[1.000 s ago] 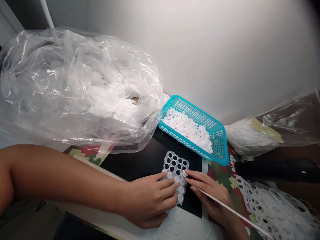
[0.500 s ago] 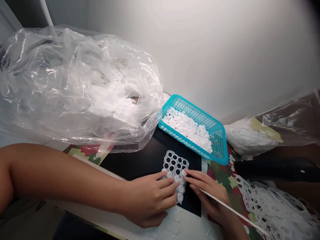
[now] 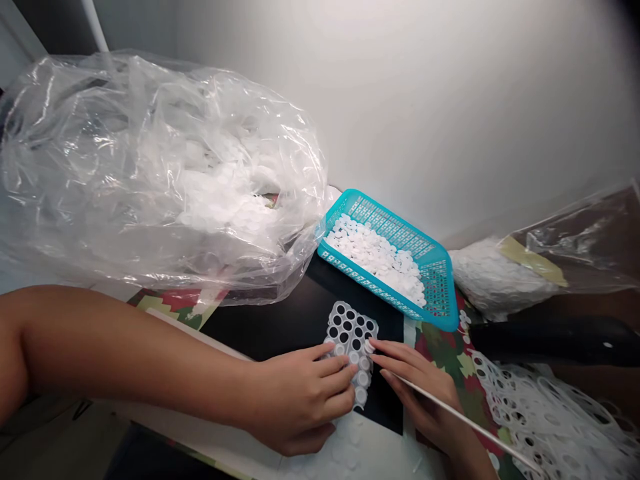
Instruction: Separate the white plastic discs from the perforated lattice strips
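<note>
A translucent plastic sheet with rows of round holes (image 3: 350, 323) lies on the black mat (image 3: 280, 327). Its upper rows show dark openings, while small white round caps (image 3: 361, 378) sit in lower ones. My left hand (image 3: 310, 397) rests over the sheet's left side, fingers stretched out and slightly apart, hiding part of it. From the right, my right hand (image 3: 425, 387) touches a white cap (image 3: 369, 346) at the sheet's edge with its fingertips. A thin white stick (image 3: 465, 413) runs from between its fingers toward the lower right.
A turquoise basket (image 3: 453, 293) of small white pieces stands behind the sheet. Left of it bulges a large clear plastic bag (image 3: 150, 167) with white contents. At right are a filled bag (image 3: 500, 273), a black handle-like object (image 3: 560, 340) and a heap of perforated plastic strips (image 3: 545, 413).
</note>
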Demonstrator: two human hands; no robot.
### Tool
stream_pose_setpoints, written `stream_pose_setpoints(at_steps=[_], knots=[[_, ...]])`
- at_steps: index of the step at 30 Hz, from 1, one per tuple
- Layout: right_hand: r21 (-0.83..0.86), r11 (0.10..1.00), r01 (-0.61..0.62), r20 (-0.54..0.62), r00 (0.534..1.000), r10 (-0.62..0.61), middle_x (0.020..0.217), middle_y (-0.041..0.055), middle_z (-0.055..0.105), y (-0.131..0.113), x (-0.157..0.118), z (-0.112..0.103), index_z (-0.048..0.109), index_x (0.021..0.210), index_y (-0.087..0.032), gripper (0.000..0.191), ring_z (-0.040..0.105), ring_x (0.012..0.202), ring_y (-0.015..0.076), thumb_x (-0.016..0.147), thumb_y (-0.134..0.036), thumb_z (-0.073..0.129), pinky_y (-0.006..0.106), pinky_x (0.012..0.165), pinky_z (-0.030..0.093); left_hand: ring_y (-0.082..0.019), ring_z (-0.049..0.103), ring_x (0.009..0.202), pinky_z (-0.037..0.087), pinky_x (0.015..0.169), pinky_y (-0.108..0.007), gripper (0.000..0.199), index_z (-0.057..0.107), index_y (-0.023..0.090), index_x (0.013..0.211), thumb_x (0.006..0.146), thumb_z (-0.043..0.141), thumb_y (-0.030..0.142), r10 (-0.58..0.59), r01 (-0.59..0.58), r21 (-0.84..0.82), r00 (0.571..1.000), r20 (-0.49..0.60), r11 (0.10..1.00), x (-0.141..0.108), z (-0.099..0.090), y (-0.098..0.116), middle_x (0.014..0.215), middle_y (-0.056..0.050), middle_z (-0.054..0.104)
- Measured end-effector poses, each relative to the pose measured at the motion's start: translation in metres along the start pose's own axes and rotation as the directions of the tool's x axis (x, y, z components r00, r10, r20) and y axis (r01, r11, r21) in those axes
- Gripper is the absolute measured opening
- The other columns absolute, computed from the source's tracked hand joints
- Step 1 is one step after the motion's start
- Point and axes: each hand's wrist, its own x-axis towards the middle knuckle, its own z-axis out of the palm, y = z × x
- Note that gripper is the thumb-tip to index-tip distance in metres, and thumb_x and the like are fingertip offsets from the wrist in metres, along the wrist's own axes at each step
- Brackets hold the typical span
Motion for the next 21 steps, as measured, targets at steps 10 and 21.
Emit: stream_pose_setpoints(at_steps=[10, 21], knots=[[-0.088, 0.995, 0.039, -0.062, 0.997, -0.045, 0.111, 0.0114, 0.069, -0.002, 0.005, 0.006, 0.068, 0.106, -0.019, 0.025, 0.067, 0.1, 0.0191, 0.09, -0.014, 0.05, 0.03, 0.085, 0.058, -0.028, 0.052, 0.113, 0.038, 0.101, -0.043, 0.043, 0.054, 0.007, 0.119, 0.086, 0.045, 0.032, 0.002, -0.002, 0.025, 1.0, -0.003, 1.0, 0.0, -0.001, -0.001, 0.128, -0.017, 0.055], [0.025, 0.997, -0.072, -0.057, 0.996, 0.073, 0.114, 0.0107, 0.067, -0.006, 0.004, 0.011, 0.066, 0.106, -0.02, 0.024, 0.063, 0.107, 0.0202, 0.09, -0.013, 0.05, 0.032, 0.088, 0.056, -0.027, 0.053, 0.113, 0.038, 0.102, -0.042, 0.042, 0.054, 0.007, 0.119, 0.086, 0.046, 0.031, -0.003, 0.003, 0.014, 1.0, 0.01, 1.0, 0.001, -0.003, 0.0, 0.128, -0.017, 0.055]])
